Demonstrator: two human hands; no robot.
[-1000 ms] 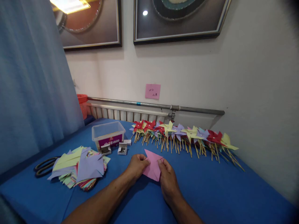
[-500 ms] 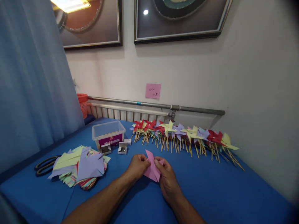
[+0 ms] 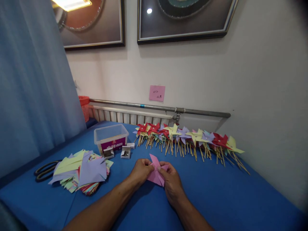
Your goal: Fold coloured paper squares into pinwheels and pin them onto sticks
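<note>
A pink paper pinwheel (image 3: pixel 156 177) is held up over the blue table, its blades partly folded in toward the middle. My left hand (image 3: pixel 141 171) pinches its left side between thumb and fingers. On the other side my right hand (image 3: pixel 171 179) grips it, the thumb pressed near the centre. Fingers cover part of the folds, so I cannot tell whether a pin is in it. Left of my hands lies a pile of cut paper sheets (image 3: pixel 92 171) in several colours, with black-handled scissors (image 3: pixel 45 170) partly under it.
Finished pinwheels on sticks (image 3: pixel 172 131) lie in a long row along the back. A clear plastic tub (image 3: pixel 112 131) stands back left, with small open boxes (image 3: pixel 125 152) in front of it. Behind are a metal rail (image 3: pixel 202 112), a red basket (image 3: pixel 84 107) and a blue curtain (image 3: pixel 36 80).
The whole view has shifted very slightly. Both hands keep hold of the pink pinwheel in nearly the same pose.
</note>
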